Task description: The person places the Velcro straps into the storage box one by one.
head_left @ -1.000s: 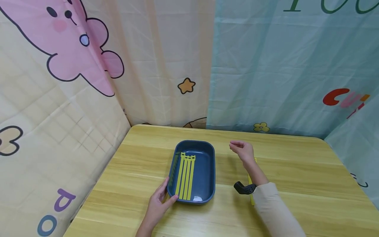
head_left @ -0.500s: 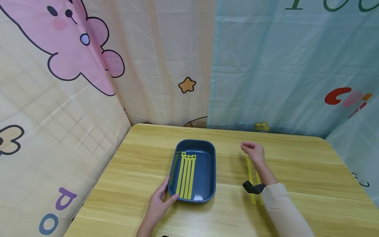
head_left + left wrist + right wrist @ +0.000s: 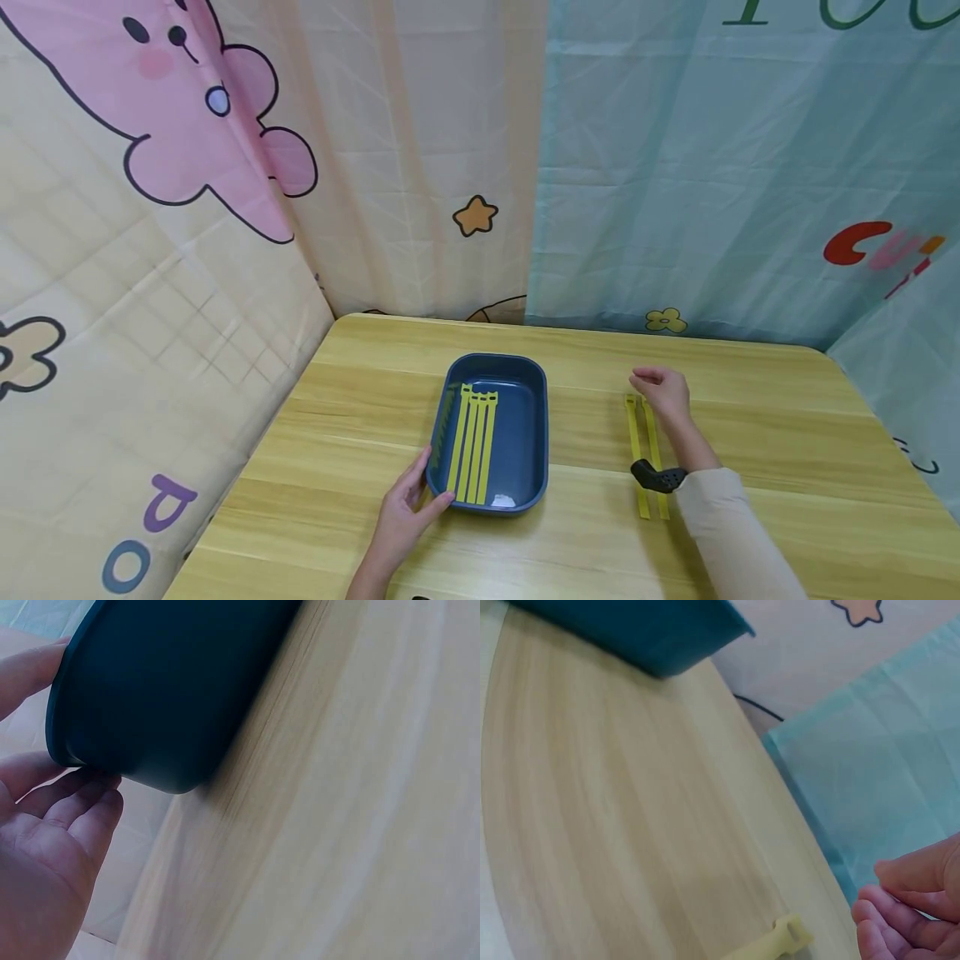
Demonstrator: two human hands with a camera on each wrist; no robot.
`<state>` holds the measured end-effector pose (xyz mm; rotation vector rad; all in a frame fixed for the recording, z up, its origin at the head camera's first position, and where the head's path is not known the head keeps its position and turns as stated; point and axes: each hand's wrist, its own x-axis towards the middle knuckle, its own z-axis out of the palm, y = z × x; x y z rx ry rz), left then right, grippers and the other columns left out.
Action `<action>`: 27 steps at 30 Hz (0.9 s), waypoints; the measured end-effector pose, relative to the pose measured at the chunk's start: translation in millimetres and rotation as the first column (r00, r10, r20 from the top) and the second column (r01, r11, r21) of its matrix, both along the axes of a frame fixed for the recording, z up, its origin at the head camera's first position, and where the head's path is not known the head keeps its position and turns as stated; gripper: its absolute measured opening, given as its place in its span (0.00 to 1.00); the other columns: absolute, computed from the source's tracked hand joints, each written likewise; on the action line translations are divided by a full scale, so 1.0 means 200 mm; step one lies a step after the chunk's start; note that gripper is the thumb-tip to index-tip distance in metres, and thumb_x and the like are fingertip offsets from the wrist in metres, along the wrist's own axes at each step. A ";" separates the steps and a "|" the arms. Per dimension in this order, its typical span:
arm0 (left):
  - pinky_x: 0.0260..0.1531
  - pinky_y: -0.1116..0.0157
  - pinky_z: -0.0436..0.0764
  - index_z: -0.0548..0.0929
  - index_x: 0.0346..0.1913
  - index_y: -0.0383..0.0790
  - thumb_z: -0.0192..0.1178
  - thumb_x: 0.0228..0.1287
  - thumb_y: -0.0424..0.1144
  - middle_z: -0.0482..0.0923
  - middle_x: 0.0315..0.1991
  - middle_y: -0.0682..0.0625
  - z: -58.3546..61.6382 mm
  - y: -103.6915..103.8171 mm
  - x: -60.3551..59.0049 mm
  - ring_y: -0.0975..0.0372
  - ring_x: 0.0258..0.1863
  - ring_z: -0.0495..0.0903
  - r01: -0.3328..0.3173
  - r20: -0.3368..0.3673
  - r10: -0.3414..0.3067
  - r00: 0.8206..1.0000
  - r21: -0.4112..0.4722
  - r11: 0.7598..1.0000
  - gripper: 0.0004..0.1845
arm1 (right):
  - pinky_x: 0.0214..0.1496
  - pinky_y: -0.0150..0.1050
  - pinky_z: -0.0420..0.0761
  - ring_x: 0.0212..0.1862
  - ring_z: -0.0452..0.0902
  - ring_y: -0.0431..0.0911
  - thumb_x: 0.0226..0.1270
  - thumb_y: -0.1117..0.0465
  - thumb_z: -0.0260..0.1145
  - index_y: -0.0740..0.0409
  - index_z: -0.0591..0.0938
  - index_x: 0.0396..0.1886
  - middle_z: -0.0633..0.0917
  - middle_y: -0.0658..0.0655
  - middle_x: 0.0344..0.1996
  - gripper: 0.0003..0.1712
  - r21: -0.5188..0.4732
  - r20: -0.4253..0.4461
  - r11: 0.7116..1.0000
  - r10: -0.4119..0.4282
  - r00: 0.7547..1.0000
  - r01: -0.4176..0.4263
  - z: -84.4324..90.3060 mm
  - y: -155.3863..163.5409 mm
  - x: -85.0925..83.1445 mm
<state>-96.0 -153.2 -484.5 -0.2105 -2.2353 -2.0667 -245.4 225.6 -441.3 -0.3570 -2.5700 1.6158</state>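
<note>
My left hand (image 3: 400,517) holds the near-left corner of a dark blue tray (image 3: 542,417), its thumb at the near rim and fingers along the left side. Several yellow cable straps with slotted heads (image 3: 472,450) lie side by side in the tray's left half. My right hand (image 3: 663,395) hovers near the heads of two more yellow straps on the table, a left strap (image 3: 633,429) and a right strap (image 3: 652,442). Its fingers are loosely curled with nothing between them. In the right wrist view, a strap head (image 3: 786,934) shows left of the hand.
The wooden table (image 3: 360,392) runs back to fabric curtains (image 3: 720,167) printed with cartoons. A black wrist device (image 3: 657,477) on the right arm covers part of the two straps. Bare wood lies between the tray and those straps.
My right hand has moved right, away from the tray, to near the heads of the two table straps, uncovering more of them. The left hand stays at the tray corner.
</note>
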 end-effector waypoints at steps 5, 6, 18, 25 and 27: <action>0.60 0.63 0.59 0.58 0.66 0.28 0.67 0.53 0.34 0.50 0.67 0.32 0.00 0.00 0.00 0.45 0.65 0.55 -0.002 0.002 0.002 1.000 -0.003 1.000 0.40 | 0.36 0.36 0.80 0.44 0.75 0.59 0.64 0.67 0.60 0.76 0.76 0.48 0.80 0.71 0.42 0.17 0.185 -0.018 0.981 0.066 0.998 -0.062 -0.05 0.02 0.00; 0.60 0.63 0.59 0.58 0.66 0.28 0.67 0.53 0.34 0.50 0.67 0.32 0.00 0.00 0.00 0.45 0.65 0.55 -0.001 0.001 0.001 1.000 -0.003 1.000 0.40 | 0.37 0.39 0.80 0.44 0.75 0.60 0.64 0.67 0.60 0.76 0.76 0.48 0.80 0.71 0.41 0.17 0.213 -0.020 0.975 0.077 0.997 -0.071 -0.06 0.03 0.01; 0.59 0.64 0.58 0.58 0.66 0.27 0.66 0.54 0.33 0.50 0.67 0.32 -0.01 0.00 0.00 0.45 0.65 0.54 0.003 -0.010 -0.003 1.000 0.000 1.000 0.39 | 0.45 0.51 0.78 0.43 0.75 0.61 0.57 0.67 0.66 0.78 0.75 0.48 0.79 0.72 0.41 0.22 0.322 0.000 0.941 0.107 0.994 -0.101 -0.11 0.01 0.00; 0.60 0.63 0.58 0.58 0.67 0.28 0.66 0.54 0.34 0.50 0.67 0.32 0.00 0.00 0.00 0.46 0.65 0.54 0.005 -0.001 -0.005 1.000 -0.006 1.000 0.40 | 0.45 0.53 0.77 0.42 0.74 0.61 0.53 0.70 0.68 0.80 0.76 0.45 0.79 0.73 0.39 0.21 0.399 0.000 0.909 0.135 0.991 -0.123 -0.13 0.00 -0.01; 0.60 0.63 0.58 0.58 0.66 0.28 0.66 0.54 0.34 0.50 0.67 0.32 0.00 0.00 0.00 0.46 0.65 0.54 0.006 -0.003 -0.006 1.000 -0.003 1.000 0.40 | 0.43 0.53 0.78 0.39 0.74 0.59 0.52 0.70 0.68 0.79 0.77 0.44 0.79 0.72 0.37 0.20 0.414 -0.007 0.902 0.136 0.991 -0.121 -0.14 0.00 -0.01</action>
